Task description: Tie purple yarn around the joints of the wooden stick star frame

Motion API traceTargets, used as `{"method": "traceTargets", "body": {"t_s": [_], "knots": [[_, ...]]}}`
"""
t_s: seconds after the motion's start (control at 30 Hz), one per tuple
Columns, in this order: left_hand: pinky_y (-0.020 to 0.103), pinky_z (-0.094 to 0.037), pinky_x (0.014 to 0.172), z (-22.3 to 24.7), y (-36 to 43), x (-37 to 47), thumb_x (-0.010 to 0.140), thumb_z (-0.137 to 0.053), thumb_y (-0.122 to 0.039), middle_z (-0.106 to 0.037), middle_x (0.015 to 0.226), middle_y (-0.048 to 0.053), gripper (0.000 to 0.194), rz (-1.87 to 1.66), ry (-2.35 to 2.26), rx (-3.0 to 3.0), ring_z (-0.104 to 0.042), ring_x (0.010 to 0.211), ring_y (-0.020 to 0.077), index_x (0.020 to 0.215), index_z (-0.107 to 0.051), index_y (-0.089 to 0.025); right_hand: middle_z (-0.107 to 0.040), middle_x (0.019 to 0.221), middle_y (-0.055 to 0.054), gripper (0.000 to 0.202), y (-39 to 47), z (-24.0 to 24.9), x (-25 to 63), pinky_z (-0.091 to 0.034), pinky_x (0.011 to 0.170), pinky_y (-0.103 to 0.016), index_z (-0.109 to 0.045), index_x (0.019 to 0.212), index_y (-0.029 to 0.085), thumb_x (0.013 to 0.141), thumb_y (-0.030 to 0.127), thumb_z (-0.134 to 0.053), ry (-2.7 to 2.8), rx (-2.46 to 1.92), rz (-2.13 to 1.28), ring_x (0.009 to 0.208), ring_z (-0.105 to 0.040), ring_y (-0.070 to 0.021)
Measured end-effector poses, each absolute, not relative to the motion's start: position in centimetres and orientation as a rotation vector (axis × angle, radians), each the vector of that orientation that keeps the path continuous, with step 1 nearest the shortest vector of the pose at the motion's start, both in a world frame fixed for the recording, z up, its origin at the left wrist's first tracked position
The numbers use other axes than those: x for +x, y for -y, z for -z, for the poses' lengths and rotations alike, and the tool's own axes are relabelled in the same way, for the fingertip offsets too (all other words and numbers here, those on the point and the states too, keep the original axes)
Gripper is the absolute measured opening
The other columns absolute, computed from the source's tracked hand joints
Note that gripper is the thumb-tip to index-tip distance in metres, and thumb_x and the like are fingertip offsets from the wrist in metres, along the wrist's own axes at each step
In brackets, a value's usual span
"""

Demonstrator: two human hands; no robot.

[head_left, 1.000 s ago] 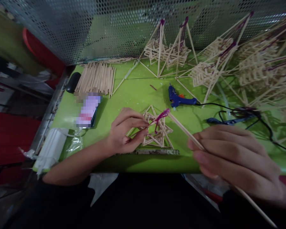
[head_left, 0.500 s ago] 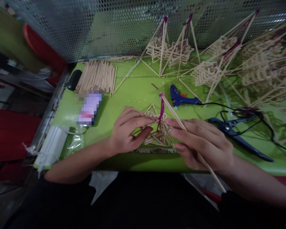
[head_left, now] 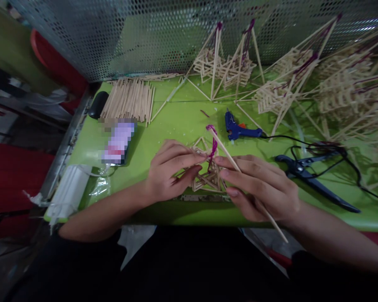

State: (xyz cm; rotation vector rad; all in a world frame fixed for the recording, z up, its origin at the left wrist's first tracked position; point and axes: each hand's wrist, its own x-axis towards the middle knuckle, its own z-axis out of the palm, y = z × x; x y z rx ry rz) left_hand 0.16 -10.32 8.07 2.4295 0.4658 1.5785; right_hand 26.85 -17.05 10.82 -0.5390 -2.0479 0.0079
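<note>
A small frame of wooden sticks (head_left: 204, 181) sits at the front edge of the green table, between my hands. Purple yarn (head_left: 213, 147) rises from it to the upper tip of a long wooden stick (head_left: 225, 150). My left hand (head_left: 175, 171) is closed in a pinch on the yarn just above the frame. The long stick lies across my right hand (head_left: 261, 184), held between its fingers and slanting down past the palm. That hand's fingertips are close to the yarn and the right side of the frame.
A blue glue gun (head_left: 239, 129) with a black cord and dark pruning shears (head_left: 308, 174) lie to the right. Several stick structures with purple yarn (head_left: 271, 94) stand behind. At left are a stick pile (head_left: 129, 100), a phone (head_left: 118, 142) and a white power strip (head_left: 69, 191).
My right hand has moved slightly left, toward the yarn, carrying the long stick with it. The yarn at the stick's tip now hangs more slack. My left hand has barely moved.
</note>
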Motion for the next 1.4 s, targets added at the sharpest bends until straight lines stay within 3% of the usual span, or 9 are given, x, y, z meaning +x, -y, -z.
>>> {"method": "traceTargets", "body": {"t_s": [0.17,0.53,0.8,1.0,1.23,1.4], "knots": [[0.036,-0.066,0.084,-8.1,10.3,0.2,0.105,-0.087,-0.016,-0.09,0.11,0.004,0.04,-1.572,-0.468,2.447,-0.083,0.095,0.0196,0.142,-0.083,-0.029,-0.089,0.134,-0.024,0.035,17.0,-10.7,26.8,-0.082,0.096,-0.043,-0.08,0.137,0.009,0.102,0.008,-0.078,2.054,-0.54,0.007,0.124,-0.091,-0.0315],[0.035,-0.062,0.079,-8.4,10.2,-0.3,0.106,-0.086,-0.016,-0.087,0.109,0.004,0.036,-1.506,-0.473,2.509,-0.079,0.09,0.0187,0.14,-0.083,-0.028,-0.089,0.129,-0.027,0.034,17.0,-11.0,26.5,-0.083,0.096,-0.044,-0.081,0.134,0.004,0.101,0.006,-0.078,2.041,-0.546,-0.033,0.119,-0.091,-0.032],[0.037,-0.061,0.077,-8.5,10.6,-0.1,0.102,-0.083,-0.005,-0.092,0.105,0.002,0.041,-1.585,-0.479,2.346,-0.083,0.081,0.0181,0.135,-0.086,-0.028,-0.091,0.125,-0.018,0.033,16.7,-10.6,27.2,-0.083,0.088,-0.045,-0.083,0.134,0.014,0.101,0.012,-0.08,2.078,-0.535,0.066,0.114,-0.091,-0.0314],[0.033,-0.065,0.077,-8.6,10.4,0.1,0.105,-0.094,-0.026,-0.091,0.106,0.007,0.026,-1.485,-0.527,2.22,-0.084,0.09,0.0201,0.131,-0.088,-0.024,-0.09,0.113,-0.016,0.027,16.2,-10.3,27.4,-0.081,0.086,-0.042,-0.085,0.124,0.012,0.097,0.016,-0.083,2.075,-0.516,0.242,0.107,-0.09,-0.0312],[0.027,-0.065,0.07,-8.9,9.7,1.3,0.107,-0.096,-0.044,-0.087,0.099,0.008,0.03,-1.484,-0.533,2.083,-0.079,0.082,0.017,0.13,-0.094,-0.025,-0.09,0.114,-0.012,0.026,16.3,-9.6,27.1,-0.079,0.085,-0.041,-0.085,0.125,0.019,0.1,0.019,-0.081,2.019,-0.566,0.268,0.107,-0.089,-0.0282],[0.029,-0.064,0.07,-9.5,9.6,1.8,0.104,-0.098,-0.043,-0.087,0.097,0.007,0.022,-1.472,-0.503,2.112,-0.079,0.083,0.0177,0.118,-0.095,-0.025,-0.09,0.111,-0.009,0.022,16.4,-9.7,27.2,-0.08,0.087,-0.04,-0.084,0.124,0.02,0.102,0.019,-0.079,2.041,-0.565,0.277,0.104,-0.089,-0.0257]]}}
